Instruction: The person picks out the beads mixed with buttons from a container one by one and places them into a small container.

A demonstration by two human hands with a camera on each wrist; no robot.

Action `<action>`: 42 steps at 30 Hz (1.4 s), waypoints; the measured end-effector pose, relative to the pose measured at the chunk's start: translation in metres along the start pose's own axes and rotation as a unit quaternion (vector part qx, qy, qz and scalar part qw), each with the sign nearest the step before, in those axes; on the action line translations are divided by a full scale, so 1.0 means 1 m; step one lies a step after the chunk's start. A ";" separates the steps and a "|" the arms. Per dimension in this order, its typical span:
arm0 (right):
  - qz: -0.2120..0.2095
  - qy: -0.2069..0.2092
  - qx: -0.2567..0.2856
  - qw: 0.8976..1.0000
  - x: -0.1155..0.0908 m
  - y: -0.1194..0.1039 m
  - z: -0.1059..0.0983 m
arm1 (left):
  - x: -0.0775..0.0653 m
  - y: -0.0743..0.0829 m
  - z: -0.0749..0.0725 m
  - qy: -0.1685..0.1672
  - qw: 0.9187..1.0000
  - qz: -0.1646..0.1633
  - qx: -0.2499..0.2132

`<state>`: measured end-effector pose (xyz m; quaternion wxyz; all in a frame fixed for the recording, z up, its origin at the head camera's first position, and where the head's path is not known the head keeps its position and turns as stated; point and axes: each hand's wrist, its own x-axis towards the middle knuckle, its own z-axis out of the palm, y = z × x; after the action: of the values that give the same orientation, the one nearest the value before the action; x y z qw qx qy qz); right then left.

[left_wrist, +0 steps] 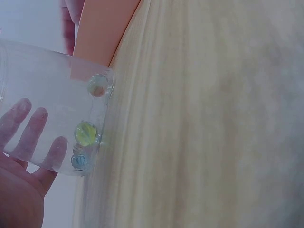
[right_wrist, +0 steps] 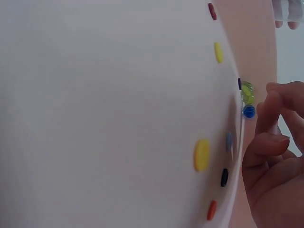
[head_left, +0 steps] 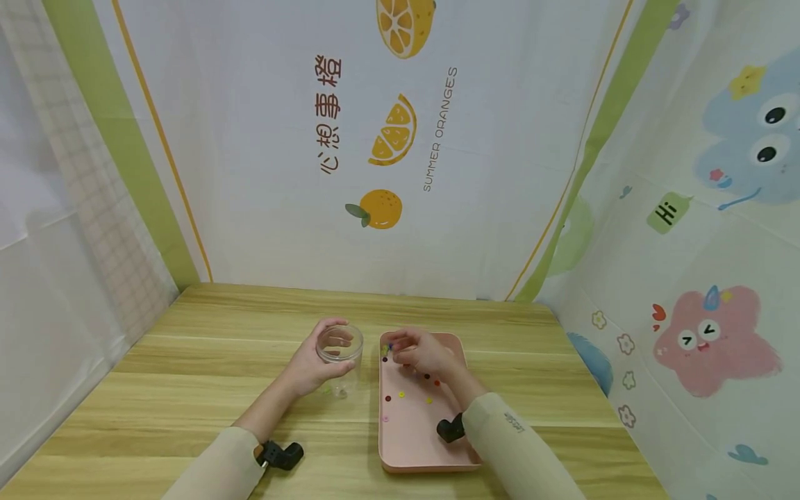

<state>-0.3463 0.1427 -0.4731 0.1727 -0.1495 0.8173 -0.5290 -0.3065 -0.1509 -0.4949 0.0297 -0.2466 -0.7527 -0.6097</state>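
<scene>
My left hand grips a clear plastic jar, its round mouth facing up, on the left of a pink tray. At the bottom of the jar lie a pale marble, a yellow-green marble and a bluish marble. Over the tray's far part hovers my right hand, thumb and fingers bent and apart, with nothing visible between them. Close to its fingertips, a blue marble and a yellow-green marble lie at the tray's far left corner.
Small buttons lie scattered in the tray, among them a yellow button, a black button and a red button. The wooden table ends at a hanging printed cloth.
</scene>
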 end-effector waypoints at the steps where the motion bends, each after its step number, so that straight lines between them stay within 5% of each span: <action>1: 0.002 0.002 -0.004 1.000 0.000 0.001 0.001 | 0.000 0.000 0.000 0.000 1.000 0.000 0.000; 42: -0.006 0.028 -0.007 1.000 0.014 0.014 0.020 | 0.001 -0.002 0.001 0.003 1.000 0.004 -0.005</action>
<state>-0.3507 0.1259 -0.4955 0.1452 -0.1411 0.8245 -0.5283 -0.3080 -0.1499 -0.4962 0.0335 -0.2476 -0.7487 -0.6140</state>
